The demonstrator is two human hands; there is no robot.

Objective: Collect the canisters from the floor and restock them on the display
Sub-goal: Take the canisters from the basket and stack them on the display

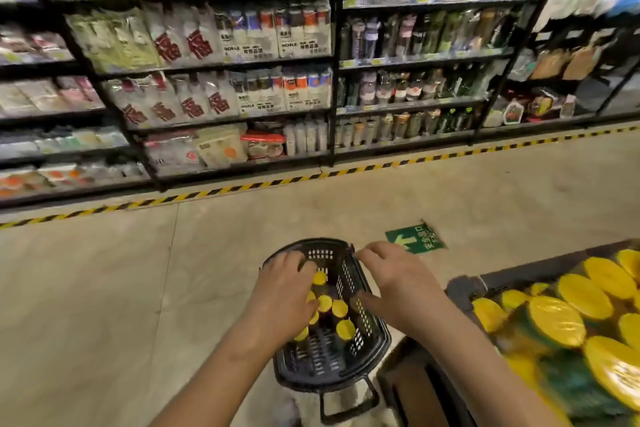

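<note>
Down on the floor [104, 288] of a shop aisle stands a black basket [375, 340] holding several yellow-lidded canisters [345, 328] upright. The left hand [287, 284] reaches into the basket, its fingers bent down over the lids; it perhaps grips one, but blur keeps me from telling. The right hand [398, 284] is spread over the basket's right rim, fingers fairly straight and holding nothing. Just right of the basket, the display [464, 288] carries more yellow-lidded canisters [554, 319] packed close. A green arrow sign [415, 239] lies on the floor beyond the basket, and stocked shelves [225, 62] line the far side behind striped tape [207, 191].
</note>
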